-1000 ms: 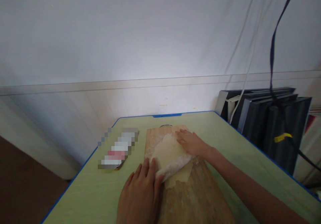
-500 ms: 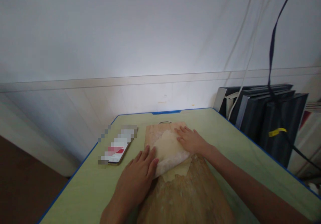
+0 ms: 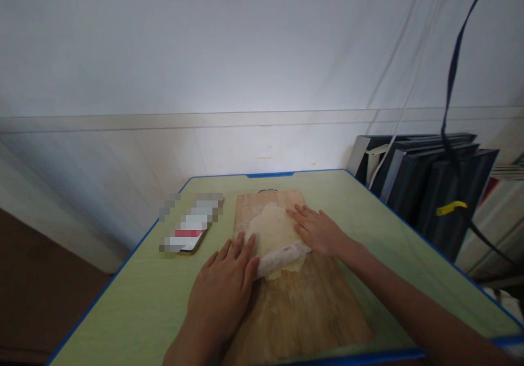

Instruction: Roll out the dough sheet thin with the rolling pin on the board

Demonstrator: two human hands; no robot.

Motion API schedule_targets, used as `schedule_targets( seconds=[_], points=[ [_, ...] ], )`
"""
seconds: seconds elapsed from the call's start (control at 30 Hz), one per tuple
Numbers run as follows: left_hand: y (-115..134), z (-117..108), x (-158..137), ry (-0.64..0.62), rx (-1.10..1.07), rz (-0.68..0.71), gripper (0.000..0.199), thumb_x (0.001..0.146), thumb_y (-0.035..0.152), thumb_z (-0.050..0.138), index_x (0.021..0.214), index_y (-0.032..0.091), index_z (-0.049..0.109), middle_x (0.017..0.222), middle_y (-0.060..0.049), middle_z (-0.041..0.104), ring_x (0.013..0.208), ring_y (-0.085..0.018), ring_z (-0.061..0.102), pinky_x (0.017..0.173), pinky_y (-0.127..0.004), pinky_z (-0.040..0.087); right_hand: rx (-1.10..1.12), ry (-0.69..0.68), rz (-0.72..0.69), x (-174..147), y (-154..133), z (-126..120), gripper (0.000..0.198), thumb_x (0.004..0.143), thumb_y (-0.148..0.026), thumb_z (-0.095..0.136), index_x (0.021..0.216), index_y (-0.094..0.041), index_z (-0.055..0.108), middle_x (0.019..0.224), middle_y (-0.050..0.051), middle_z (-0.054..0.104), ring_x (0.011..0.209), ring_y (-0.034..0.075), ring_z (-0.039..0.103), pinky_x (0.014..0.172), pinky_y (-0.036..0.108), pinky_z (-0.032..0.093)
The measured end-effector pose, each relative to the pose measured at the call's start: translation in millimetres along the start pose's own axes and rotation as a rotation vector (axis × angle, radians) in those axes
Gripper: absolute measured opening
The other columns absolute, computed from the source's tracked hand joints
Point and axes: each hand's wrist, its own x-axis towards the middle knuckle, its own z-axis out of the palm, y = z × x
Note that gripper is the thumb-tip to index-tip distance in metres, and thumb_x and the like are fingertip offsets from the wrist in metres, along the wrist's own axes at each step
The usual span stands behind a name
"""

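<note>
1. Dough sheet [image 3: 272, 224], one, pale and thin: lying on the far half of the board, between the two hands.
2. Roll [image 3: 284, 257], one, floury white: lying slantwise across the near part of the sheet, its left end sitting nearer than its right. Whether it is a dusted pin or dough turned over on itself, I cannot tell.
3. Left hand [image 3: 221, 284]: resting palm down at the left end of the roll, thumb lying against that end, fingers stretching flat toward the sheet's left edge, not clenching.
4. Right hand [image 3: 321, 232]: lying palm down beside the right end of the roll, fingers spreading over the sheet's right edge, not closing around anything.
5. Progress, as judged: flattening is looking well along, the far part lying spread and smooth. A ragged strip is showing on the near side of the roll, so the sheet is seeming only partly worked. All of it is remaining on the board.
6. Wooden board [image 3: 303, 317], one: lying lengthwise on the green tabletop [image 3: 135, 306], flour marking its far end.
7. Phone [image 3: 194, 232], one, screen obscured: lying left of the board, well apart from the dough.
8. Dark panels [image 3: 429, 191], several: leaning at the far right, a strap [image 3: 452, 76] hanging before them.
</note>
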Motion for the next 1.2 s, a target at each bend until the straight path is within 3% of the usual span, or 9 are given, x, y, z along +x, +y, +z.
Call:
schedule_targets(
  seconds=[0.3,0.57,0.87,1.1,1.2],
  points=[
    [-15.7,1.6,27.8,0.028,0.037,0.012,0.049,0.095,0.031,0.021,0.139,0.015,0.036,0.144,-0.011,0.036,0.133,-0.024,0.032,0.106,-0.043,0.033,0.055,-0.084,0.074,27.2,-2.0,-4.1,0.052,0.092,-0.027,0.025,0.143,-0.014,0.028,0.149,0.016,0.024,0.136,0.031,0.022,0.1,0.059,0.03],
    [2.0,2.4,-3.5,0.032,0.032,-0.033,0.05,0.094,0.028,0.019,0.141,0.02,0.033,0.146,-0.006,0.031,0.134,-0.024,0.031,0.106,-0.044,0.034,-0.024,0.084,-0.015,-14.6,-3.5,3.2,0.05,0.092,-0.024,0.024,0.14,-0.015,0.034,0.145,0.013,0.034,0.133,0.025,0.031,0.103,0.049,0.031],
    [-11.6,-6.6,28.7,0.046,0.045,0.016,0.049,0.093,0.024,0.021,0.136,0.011,0.039,0.14,-0.013,0.042,0.13,-0.022,0.038,0.104,-0.041,0.035,0.022,0.031,0.071,6.9,-3.7,2.7,0.05,0.092,-0.025,0.025,0.14,-0.016,0.035,0.146,0.013,0.033,0.133,0.026,0.031,0.101,0.049,0.035],
    [-2.7,-2.2,7.2,0.089,0.038,-0.024,0.048,0.092,0.022,0.025,0.137,0.017,0.039,0.142,-0.009,0.04,0.13,-0.026,0.038,0.103,-0.046,0.036,-0.022,0.103,0.007,-21.1,-7.6,4.2,0.051,0.091,-0.021,0.024,0.14,-0.015,0.036,0.144,0.012,0.037,0.133,0.024,0.032,0.102,0.049,0.033],
    [-4.1,-1.9,12.6,0.091,0.043,-0.022,0.048,0.092,0.023,0.024,0.137,0.015,0.039,0.141,-0.011,0.041,0.13,-0.026,0.039,0.103,-0.045,0.036,-0.018,0.099,0.025,-16.9,-7.1,3.4,0.051,0.091,-0.021,0.024,0.14,-0.014,0.036,0.145,0.013,0.036,0.133,0.025,0.032,0.102,0.049,0.033]
  ],
)
